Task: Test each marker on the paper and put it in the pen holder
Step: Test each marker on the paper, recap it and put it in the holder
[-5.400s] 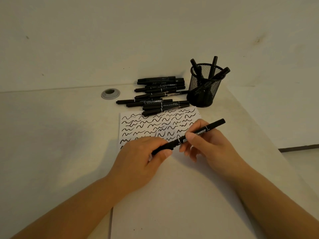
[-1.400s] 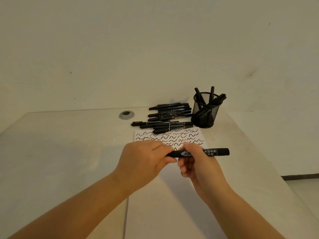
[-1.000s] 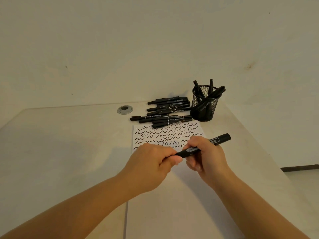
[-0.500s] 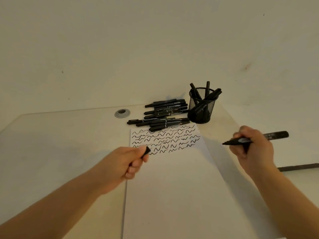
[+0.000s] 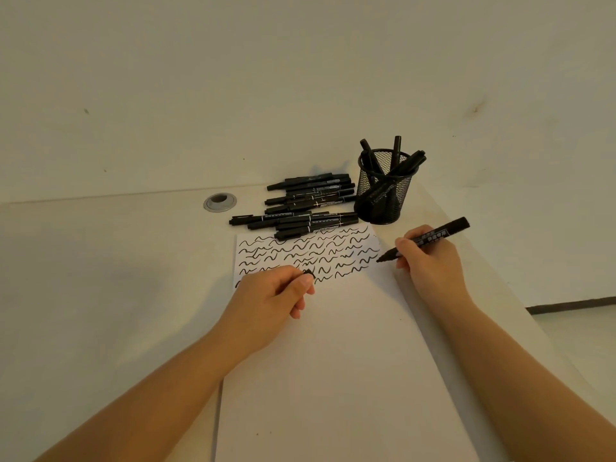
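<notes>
Two hands, one black marker with its cap off, over the white paper.

The right hand has its fingers closed around a thick black marker, and the bare tip points down-left at the right edge of the big white sheet of paper, close to the black squiggly lines drawn there. I cannot tell if the tip touches the paper. The left hand is curled shut and pinches a small black cap between thumb and finger, over the squiggles. A pile of black markers lies on the pale table behind the paper. Just beside it on the right stands a round black mesh pen holder with a few markers sticking out.
</notes>
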The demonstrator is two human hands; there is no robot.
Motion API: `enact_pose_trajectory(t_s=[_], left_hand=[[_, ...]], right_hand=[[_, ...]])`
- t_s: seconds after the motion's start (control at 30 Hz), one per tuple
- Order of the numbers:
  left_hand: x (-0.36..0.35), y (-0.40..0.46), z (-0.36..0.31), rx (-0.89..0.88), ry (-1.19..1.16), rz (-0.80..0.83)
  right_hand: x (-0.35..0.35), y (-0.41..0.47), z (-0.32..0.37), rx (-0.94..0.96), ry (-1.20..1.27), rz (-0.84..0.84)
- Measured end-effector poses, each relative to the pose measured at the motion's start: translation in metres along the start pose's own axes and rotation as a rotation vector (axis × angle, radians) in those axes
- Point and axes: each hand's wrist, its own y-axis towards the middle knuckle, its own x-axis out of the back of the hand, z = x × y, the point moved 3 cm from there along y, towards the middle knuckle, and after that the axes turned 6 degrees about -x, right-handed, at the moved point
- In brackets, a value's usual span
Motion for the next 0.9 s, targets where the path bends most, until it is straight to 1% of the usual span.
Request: enact_pose_trajectory(t_s=[0.13, 0.23, 0.47, 0.6, 0.67, 0.77, 0.83, 0.9], left_hand=[[-0.001, -0.002, 0.003, -0.03, -0.016, 0.006], [-0.002, -0.003, 0.004, -0.042, -0.027, 0.013], [-0.002, -0.004, 0.004, -0.043, -0.048, 0.012], [-0.002, -0.004, 0.002, -0.055, -0.061, 0.011], [-0.002, -0.004, 0.001, -0.063, -0.06, 0.006], [-0.002, -0.005, 0.001, -0.07, -0.046, -0.007], [-0.002, -0.004, 0.002, -0.07, -0.028, -0.011], [-0.001, -0.005, 0.002, -0.07, -0.014, -0.002]], right_hand=[[-0.005, -0.001, -0.001, 0.035, -0.05, 0.072], [-0.006, -0.002, -0.001, 0.071, -0.104, 0.088], [0.0, 0.0, -0.003, 0.064, -0.131, -0.032], [0.004, -0.005, 0.004, 0.158, -0.01, -0.164], [0.003, -0.009, 0.011, 0.17, 0.012, -0.168], [-0.004, -0.015, 0.026, 0.14, 0.098, -0.101], [-0.016, -0.019, 0.038, 0.076, 0.236, 0.028], [-0.032, -0.023, 0.044, -0.041, 0.436, 0.163]])
